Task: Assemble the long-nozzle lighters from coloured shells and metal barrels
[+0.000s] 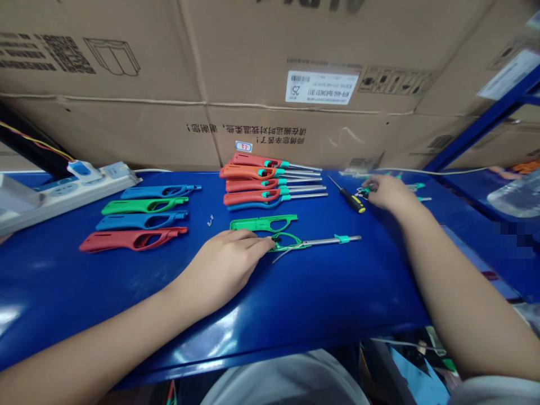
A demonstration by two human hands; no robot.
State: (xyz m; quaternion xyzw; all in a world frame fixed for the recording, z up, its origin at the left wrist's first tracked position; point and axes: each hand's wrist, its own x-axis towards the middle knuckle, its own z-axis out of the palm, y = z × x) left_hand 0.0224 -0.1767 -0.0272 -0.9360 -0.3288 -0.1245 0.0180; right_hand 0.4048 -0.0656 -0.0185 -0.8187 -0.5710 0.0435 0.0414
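My left hand [228, 261] lies over an opened green gas lighter [291, 243], its fingers closed on the handle end and hiding most of it. The lighter's metal tube [324, 242] points right with a teal collar on it, and a thin wire sticks out below. Just behind lies a loose green handle half [265, 223]. Over at the right, my right hand [390, 194] reaches into small teal and metal parts [415, 187], its fingertips bent together; what they pinch is too small to name. A screwdriver [352, 199] with a black and yellow handle lies beside it.
Several assembled red lighters [253, 184] are stacked at the back middle. Blue, green and red handle shells [133, 241] lie in a row on the left, near a white power strip [97, 183]. Tiny metal pieces [210, 220] sit between. Cardboard boxes [253, 73] wall the back.
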